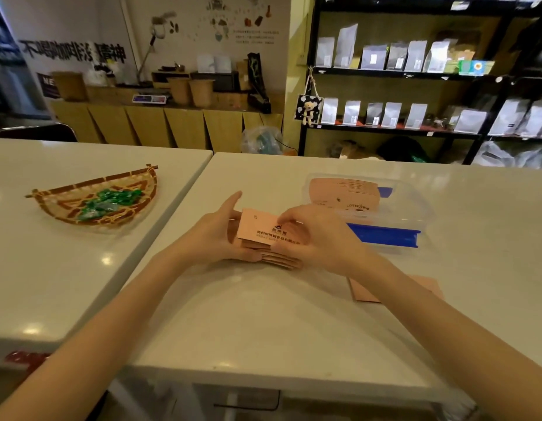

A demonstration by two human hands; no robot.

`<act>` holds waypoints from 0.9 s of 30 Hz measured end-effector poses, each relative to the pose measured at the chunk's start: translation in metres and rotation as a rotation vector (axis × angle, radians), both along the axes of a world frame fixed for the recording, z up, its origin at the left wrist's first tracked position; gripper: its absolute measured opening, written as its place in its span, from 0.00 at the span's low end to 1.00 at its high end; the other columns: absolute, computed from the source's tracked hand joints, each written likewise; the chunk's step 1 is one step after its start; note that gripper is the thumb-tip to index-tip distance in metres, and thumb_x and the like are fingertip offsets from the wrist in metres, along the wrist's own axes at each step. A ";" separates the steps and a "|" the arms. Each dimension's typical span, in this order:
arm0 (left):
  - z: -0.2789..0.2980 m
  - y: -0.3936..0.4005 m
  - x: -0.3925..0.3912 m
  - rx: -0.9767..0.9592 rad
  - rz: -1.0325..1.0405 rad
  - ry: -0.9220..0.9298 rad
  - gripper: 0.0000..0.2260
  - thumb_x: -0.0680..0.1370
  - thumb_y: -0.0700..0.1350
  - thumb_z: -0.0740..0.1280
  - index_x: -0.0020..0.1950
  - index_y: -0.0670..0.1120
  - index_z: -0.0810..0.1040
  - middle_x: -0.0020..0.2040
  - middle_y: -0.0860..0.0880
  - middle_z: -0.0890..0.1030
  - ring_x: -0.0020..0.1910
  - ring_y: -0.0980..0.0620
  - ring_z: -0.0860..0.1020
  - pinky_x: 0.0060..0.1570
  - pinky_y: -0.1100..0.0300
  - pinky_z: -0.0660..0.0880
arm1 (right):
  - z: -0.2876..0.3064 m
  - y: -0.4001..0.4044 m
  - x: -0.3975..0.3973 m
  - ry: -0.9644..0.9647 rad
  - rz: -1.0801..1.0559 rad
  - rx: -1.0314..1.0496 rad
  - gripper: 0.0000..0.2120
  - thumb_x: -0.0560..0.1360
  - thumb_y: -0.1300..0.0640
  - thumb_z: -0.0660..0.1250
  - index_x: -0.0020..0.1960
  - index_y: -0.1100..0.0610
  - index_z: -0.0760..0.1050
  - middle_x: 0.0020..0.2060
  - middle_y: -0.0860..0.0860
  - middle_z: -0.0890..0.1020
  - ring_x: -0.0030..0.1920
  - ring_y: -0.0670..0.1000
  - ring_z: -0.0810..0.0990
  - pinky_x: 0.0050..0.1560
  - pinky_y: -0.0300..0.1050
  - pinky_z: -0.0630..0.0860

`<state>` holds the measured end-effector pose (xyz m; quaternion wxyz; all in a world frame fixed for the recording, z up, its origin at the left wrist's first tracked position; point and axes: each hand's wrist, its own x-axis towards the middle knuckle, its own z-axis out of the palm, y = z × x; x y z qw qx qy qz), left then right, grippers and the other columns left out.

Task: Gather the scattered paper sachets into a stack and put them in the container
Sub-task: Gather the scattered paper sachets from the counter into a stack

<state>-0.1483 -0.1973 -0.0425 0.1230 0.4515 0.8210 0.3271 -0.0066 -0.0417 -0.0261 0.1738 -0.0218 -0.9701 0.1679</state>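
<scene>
A stack of pink paper sachets (pixel 257 229) is held just above the white table (pixel 263 314), between both hands. My left hand (pixel 215 238) cups the stack from the left and underneath. My right hand (pixel 315 235) pinches its right side, thumb on the top sachet. The lower sachets fan out unevenly at the front. A clear plastic container (pixel 415 205) with blue clips lies to the right behind my right hand, holding a row of pink sachets (pixel 342 192). More loose sachets (pixel 364 291) lie flat on the table, partly hidden under my right forearm.
A woven bamboo basket (pixel 142 183) with green wrapped sweets sits on the neighbouring table (pixel 66 268) to the left. A narrow gap separates the two tables. Black shelves with bagged goods (pixel 415 117) stand behind on the right, a wooden counter (pixel 160 120) behind left.
</scene>
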 end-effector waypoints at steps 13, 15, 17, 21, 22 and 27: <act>0.010 0.000 0.015 -0.025 -0.062 0.328 0.34 0.61 0.64 0.70 0.63 0.54 0.68 0.68 0.51 0.68 0.65 0.53 0.64 0.60 0.58 0.61 | -0.003 0.007 0.013 -0.068 0.022 -0.006 0.22 0.71 0.43 0.62 0.62 0.49 0.68 0.61 0.49 0.75 0.58 0.47 0.71 0.52 0.39 0.67; 0.018 0.008 0.028 -0.022 -0.074 0.412 0.33 0.62 0.65 0.68 0.64 0.54 0.68 0.68 0.51 0.68 0.67 0.52 0.62 0.65 0.53 0.57 | 0.001 0.015 0.024 -0.058 -0.007 -0.074 0.21 0.71 0.43 0.62 0.62 0.46 0.68 0.62 0.46 0.74 0.58 0.43 0.69 0.53 0.39 0.65; 0.023 0.019 0.043 0.012 -0.113 0.450 0.33 0.64 0.64 0.67 0.65 0.54 0.66 0.68 0.51 0.68 0.67 0.53 0.62 0.68 0.51 0.53 | 0.007 0.023 0.039 -0.038 -0.038 -0.138 0.21 0.70 0.41 0.62 0.61 0.44 0.68 0.60 0.42 0.74 0.56 0.39 0.68 0.52 0.37 0.65; 0.026 0.048 0.078 0.084 -0.276 0.384 0.32 0.65 0.63 0.65 0.67 0.56 0.62 0.68 0.54 0.68 0.64 0.58 0.64 0.64 0.60 0.58 | 0.017 0.041 0.077 0.042 -0.084 -0.236 0.19 0.68 0.42 0.65 0.58 0.45 0.72 0.49 0.33 0.74 0.50 0.33 0.72 0.47 0.28 0.68; 0.026 0.055 0.086 0.100 -0.331 0.351 0.32 0.65 0.64 0.65 0.67 0.58 0.61 0.67 0.56 0.67 0.63 0.61 0.63 0.61 0.64 0.60 | 0.018 0.046 0.087 0.052 -0.095 -0.261 0.19 0.67 0.44 0.66 0.57 0.45 0.73 0.48 0.33 0.75 0.50 0.33 0.73 0.47 0.28 0.69; 0.008 0.088 0.115 0.009 -0.493 0.347 0.31 0.67 0.64 0.65 0.67 0.57 0.61 0.67 0.57 0.68 0.60 0.65 0.63 0.55 0.70 0.61 | 0.006 0.067 0.130 -0.060 -0.184 -0.268 0.19 0.65 0.43 0.68 0.55 0.44 0.74 0.52 0.40 0.77 0.51 0.36 0.72 0.50 0.29 0.67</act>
